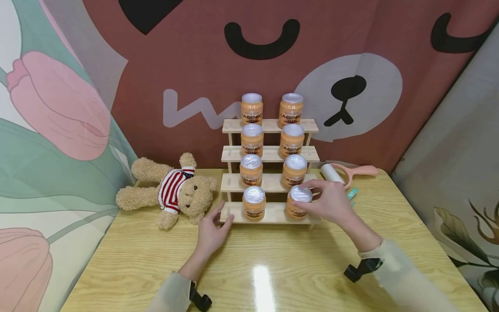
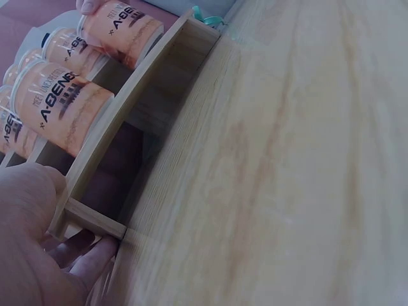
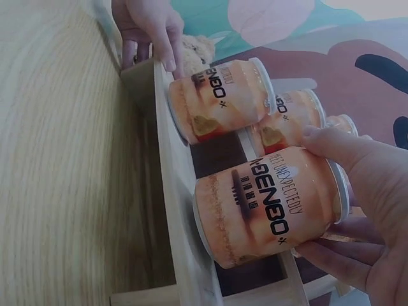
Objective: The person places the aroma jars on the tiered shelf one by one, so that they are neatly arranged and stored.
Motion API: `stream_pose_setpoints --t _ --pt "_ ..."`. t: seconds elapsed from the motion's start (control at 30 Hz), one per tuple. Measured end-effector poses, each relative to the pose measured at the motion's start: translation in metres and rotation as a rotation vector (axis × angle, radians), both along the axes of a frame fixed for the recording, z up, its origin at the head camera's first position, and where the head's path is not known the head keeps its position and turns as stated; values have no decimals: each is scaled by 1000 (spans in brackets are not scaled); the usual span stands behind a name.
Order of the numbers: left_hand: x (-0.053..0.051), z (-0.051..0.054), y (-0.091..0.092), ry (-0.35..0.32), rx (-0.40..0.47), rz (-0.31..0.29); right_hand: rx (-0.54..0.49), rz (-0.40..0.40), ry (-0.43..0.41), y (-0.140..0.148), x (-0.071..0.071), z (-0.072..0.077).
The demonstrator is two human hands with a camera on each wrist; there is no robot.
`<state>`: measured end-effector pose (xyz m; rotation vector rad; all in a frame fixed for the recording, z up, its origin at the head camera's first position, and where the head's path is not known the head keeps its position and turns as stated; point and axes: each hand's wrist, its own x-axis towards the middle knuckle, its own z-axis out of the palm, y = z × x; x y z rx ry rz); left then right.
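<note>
A tiered wooden display rack (image 1: pixel 273 213) bears orange cans with silvery lids, two on each step. My right hand (image 1: pixel 329 203) grips the bottom step's right can (image 3: pixel 268 207) around its upper part, thumb on one side and fingers on the other. That can stands on the step. Its neighbour, the bottom left can (image 1: pixel 254 204), stands upright and untouched. At the rack's left end, my left hand (image 1: pixel 212 232) holds the bottom step. In the left wrist view its thumb lies along the board's top and its fingers (image 2: pixel 95 258) reach underneath, by the support.
Left of the rack, a teddy bear (image 1: pixel 195 195) in a striped shirt lies on the wooden table (image 1: pixel 156 255). Behind my right hand are a pink-handled lint roller (image 1: pixel 331 173) and a small teal item (image 1: pixel 352 193). A printed curtain (image 1: pixel 195 65) hangs close behind the rack.
</note>
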<state>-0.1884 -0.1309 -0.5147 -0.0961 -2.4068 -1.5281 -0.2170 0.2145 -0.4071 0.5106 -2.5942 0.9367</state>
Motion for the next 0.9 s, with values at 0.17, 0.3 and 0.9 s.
stream_pose_setpoints --t 0.17,0.3,0.9 --pt "-1 0 0 8 1 -2 -2 -4 -7 -5 2 -1" --pt "-1 0 1 8 -5 -3 -16 -6 -14 -9 4 -2" --pt "-3 -1 -4 -5 -1 -9 -10 -6 136 -21 7 -14"
